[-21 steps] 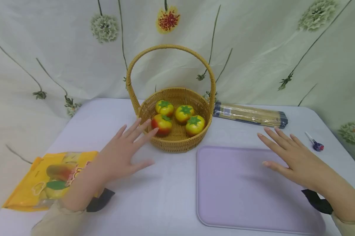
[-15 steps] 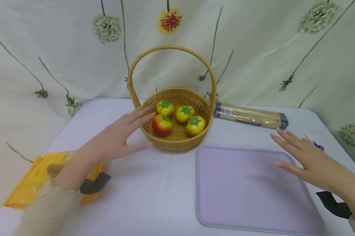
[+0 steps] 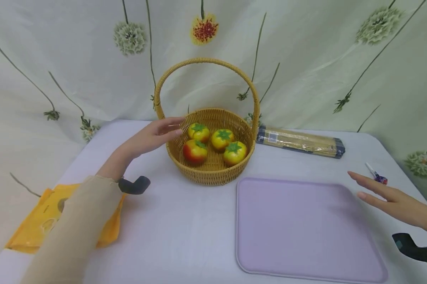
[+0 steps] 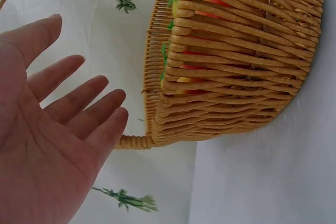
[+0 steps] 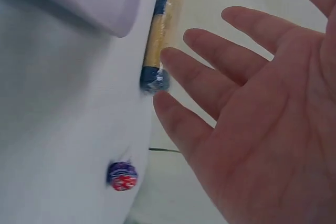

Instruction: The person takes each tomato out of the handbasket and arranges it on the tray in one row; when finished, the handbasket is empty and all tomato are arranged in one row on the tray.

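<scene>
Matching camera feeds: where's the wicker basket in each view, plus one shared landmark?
Head: the wicker basket is at the centre, its middle slightly above the picture's middle.
Left wrist: the wicker basket has its body at upper right, cut off by the top edge.
Right wrist: not in it.
Shared landmark: the floral backdrop, visible in all three views.

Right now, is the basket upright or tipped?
Upright: the basket stands on its base on the white table, handle arching above, four tomato-like fruits inside.
</scene>
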`<state>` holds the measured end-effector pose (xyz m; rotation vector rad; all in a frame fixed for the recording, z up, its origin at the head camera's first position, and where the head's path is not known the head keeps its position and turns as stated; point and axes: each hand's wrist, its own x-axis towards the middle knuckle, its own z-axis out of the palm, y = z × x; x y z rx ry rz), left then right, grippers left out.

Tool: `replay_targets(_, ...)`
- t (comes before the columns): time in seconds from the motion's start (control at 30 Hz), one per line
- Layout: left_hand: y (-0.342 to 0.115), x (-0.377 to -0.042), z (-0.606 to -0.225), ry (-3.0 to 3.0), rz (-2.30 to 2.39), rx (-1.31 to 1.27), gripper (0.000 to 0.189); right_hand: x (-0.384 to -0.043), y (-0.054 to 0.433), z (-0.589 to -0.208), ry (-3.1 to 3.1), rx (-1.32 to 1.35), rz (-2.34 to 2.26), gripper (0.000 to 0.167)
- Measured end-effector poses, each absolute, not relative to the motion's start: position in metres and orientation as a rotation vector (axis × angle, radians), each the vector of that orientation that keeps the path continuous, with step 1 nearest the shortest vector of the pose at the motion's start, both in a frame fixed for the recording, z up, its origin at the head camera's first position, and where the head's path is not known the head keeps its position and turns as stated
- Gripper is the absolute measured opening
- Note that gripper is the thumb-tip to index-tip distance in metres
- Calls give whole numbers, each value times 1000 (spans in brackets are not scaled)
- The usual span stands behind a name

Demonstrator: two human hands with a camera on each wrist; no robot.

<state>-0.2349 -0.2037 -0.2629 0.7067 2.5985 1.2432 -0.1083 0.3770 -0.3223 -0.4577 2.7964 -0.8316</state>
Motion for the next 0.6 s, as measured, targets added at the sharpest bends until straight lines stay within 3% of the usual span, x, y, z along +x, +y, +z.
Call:
replay_targets(0.37,-189,-255,-288,2522,1387,586,51,-108,400,-366,2593,-418,-1060,56)
replay_targets(0.6,-180,-264,-292,2512,1280,530,52,-102,402,-382,2517,-637,-1279,56)
